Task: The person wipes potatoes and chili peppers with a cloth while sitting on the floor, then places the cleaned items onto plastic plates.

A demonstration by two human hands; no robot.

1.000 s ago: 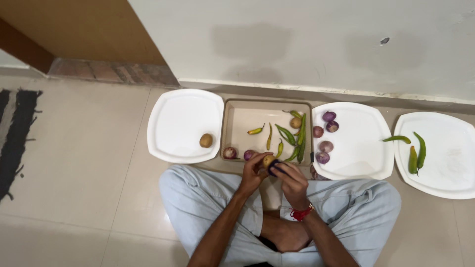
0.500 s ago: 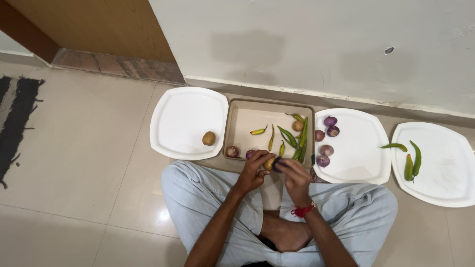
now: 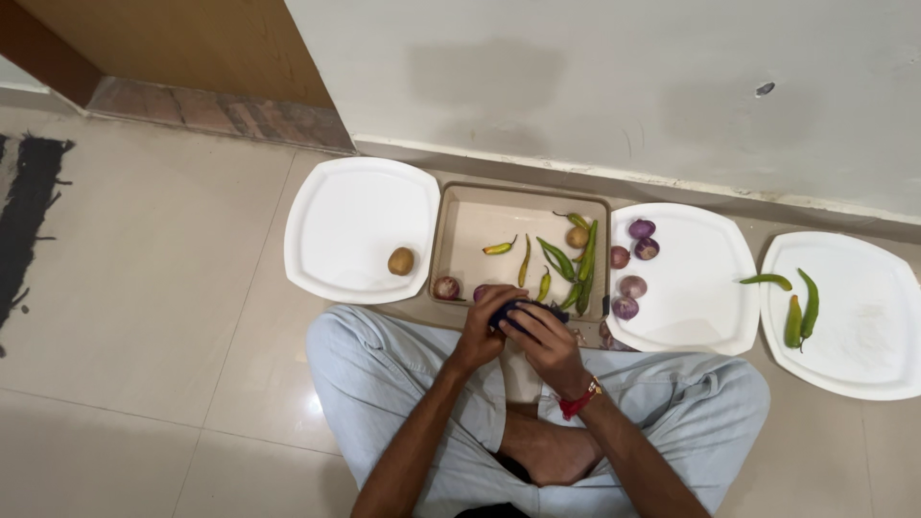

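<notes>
beige tray [image 3: 460,235]: shallow, square, on the floor against the wall, between two white plates.
tray contents: several green chillies [image 3: 561,261], one yellowish chilli [image 3: 497,248], a small potato [image 3: 576,237] near the far right corner, a purple onion [image 3: 446,288] at the near left edge.
left hand [image 3: 480,326]: fingers curled around something at the tray's near edge; what it grips is hidden, so i cannot tell what it is.
right hand [image 3: 544,338]: closed on a dark blue tool [image 3: 518,310], which lies across the left hand's fingertips; the two hands touch.
wrist: red thread band [image 3: 578,399] on the right arm.
left plate [image 3: 336,206]: white, holds one brown potato [image 3: 401,261] near its tray-side edge.
middle plate [image 3: 705,278]: white, just right of the tray, with purple onions [image 3: 630,286] along its left side.
far right plate [image 3: 863,326]: white, with three green chillies [image 3: 801,305] at its left side.
person: seated cross-legged on pale tiles, light grey trousers [image 3: 384,384], hands above the lap, close to the tray.
</notes>
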